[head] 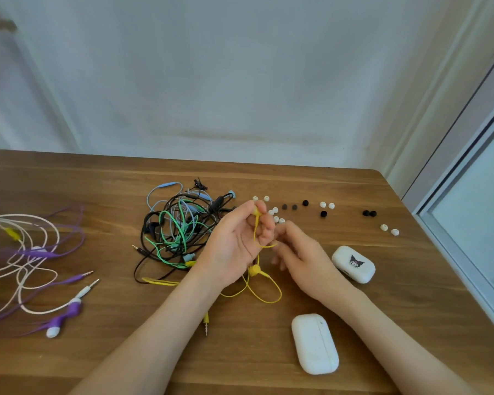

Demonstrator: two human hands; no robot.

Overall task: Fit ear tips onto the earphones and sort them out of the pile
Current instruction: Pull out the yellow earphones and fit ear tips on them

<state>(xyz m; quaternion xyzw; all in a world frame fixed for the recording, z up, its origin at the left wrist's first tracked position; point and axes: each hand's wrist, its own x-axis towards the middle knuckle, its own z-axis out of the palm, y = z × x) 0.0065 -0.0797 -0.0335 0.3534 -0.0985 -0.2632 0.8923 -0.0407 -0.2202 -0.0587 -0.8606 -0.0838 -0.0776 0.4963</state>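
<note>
Wooden table (268, 366) runs up to a pale wall, with a window frame at my right. From my head camera, my left hand (234, 246) is raised palm-up, its fingertips (258, 208) pinching a yellow earbud (257, 212) whose cord loops down across my palm. That yellow cord (264, 292) trails on to the table below my wrists, ending in a plug near my left forearm. My right hand (300, 255) sits just beside the left, fingers curled inward toward the cord; I cannot tell what they grip. Behind my hands, loose white and black ear tips (322, 205) are scattered in a row. To the left lies the tangled pile of earphones (177, 223), black, green and blue. Well apart, at the far left, purple and white earphones (35, 266) lie spread out. 2 white cases rest on my right: a plain one (315, 343) near me, and one with a cartoon face (354, 263) farther.
</note>
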